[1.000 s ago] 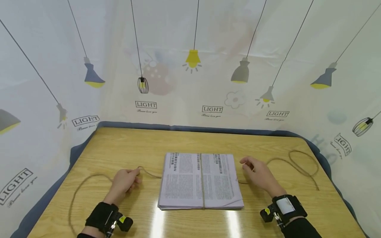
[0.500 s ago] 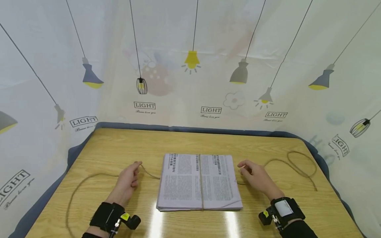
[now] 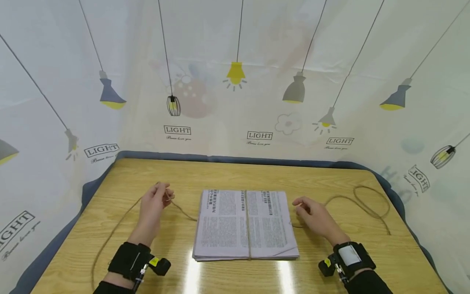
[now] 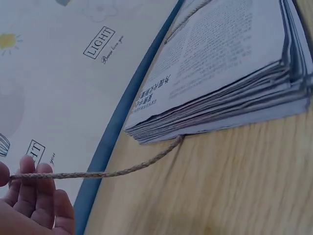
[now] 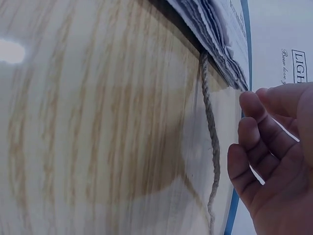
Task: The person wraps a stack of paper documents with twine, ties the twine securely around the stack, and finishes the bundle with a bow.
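Note:
A stack of folded newspapers (image 3: 227, 228) lies on the wooden table, with a strand of twine (image 3: 248, 228) running front to back over its top. From under the stack's left edge more twine (image 4: 132, 170) rises to my left hand (image 3: 152, 208), which pinches it between thumb and fingers, raised left of the stack. The strand's tail hangs from that hand in a curve towards the near left. My right hand (image 3: 317, 218) is beside the stack's right edge, fingers loosely bent and holding nothing. Twine (image 5: 213, 137) leaves the stack's right side and passes close by these fingers.
The right tail of twine lies in a loose loop (image 3: 372, 212) on the table (image 3: 165, 171) beyond the right hand. A printed cloth (image 3: 227, 106) with lamp drawings stands round the table's back and sides. Each wrist wears a black strap with a small camera.
My left hand has moved up and away from me, drawing the twine with it and lifting the left tail. The right hand stays about where it was; the stack has not moved.

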### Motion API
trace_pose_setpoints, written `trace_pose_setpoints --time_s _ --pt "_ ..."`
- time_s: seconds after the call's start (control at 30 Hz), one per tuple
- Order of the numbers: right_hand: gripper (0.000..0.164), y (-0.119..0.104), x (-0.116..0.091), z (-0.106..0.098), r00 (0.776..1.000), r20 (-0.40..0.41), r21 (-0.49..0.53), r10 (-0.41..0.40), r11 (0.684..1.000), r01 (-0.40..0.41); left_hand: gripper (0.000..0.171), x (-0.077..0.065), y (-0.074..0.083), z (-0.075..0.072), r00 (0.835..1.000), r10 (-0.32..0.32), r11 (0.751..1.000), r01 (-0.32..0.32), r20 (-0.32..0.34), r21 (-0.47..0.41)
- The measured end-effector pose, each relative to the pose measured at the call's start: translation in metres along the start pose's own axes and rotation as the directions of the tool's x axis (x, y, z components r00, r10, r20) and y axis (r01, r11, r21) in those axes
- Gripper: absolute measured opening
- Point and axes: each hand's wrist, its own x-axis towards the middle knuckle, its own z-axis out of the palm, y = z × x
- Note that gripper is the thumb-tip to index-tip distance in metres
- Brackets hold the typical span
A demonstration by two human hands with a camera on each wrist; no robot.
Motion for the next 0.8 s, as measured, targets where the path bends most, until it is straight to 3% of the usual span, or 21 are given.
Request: trace_pose_setpoints --time_s 0.1,0.23,0.37,0.47,0.6,0.7,0.8 --pt "0.021 -0.001 0.001 0.000 1.000 0.000 -0.003 -0.009 1.000 0.009 0.048 0.002 0.009 0.008 0.996 0.092 0.988 -0.093 0.018 0.124" --pt "0.021 -0.007 0.005 0.003 0.999 -0.002 -0.026 -0.033 0.999 0.033 0.048 0.005 0.022 0.022 0.978 0.194 0.957 -0.206 0.076 0.206" --pt "0.024 -0.023 0.014 0.007 0.998 -0.004 -0.018 -0.068 0.998 0.067 0.043 0.006 0.037 0.041 0.946 0.274 0.918 -0.311 0.173 0.247" --pt "0.027 -0.044 0.023 0.013 0.995 0.012 0.015 -0.099 0.995 0.099 0.036 0.001 0.050 0.059 0.923 0.280 0.900 -0.348 0.262 0.264" --pt "0.043 -0.077 0.037 0.026 0.989 0.024 0.042 -0.149 0.988 0.148 0.032 -0.004 0.058 0.082 0.876 0.287 0.874 -0.405 0.388 0.269" --pt "0.061 -0.100 0.049 0.038 0.978 0.015 0.068 -0.209 0.976 0.207 0.030 -0.004 0.057 0.094 0.819 0.317 0.847 -0.471 0.478 0.245" --pt "0.053 -0.120 0.060 0.045 0.953 0.011 0.119 -0.302 0.947 0.299 0.029 -0.006 0.057 0.101 0.776 0.331 0.833 -0.508 0.537 0.220"
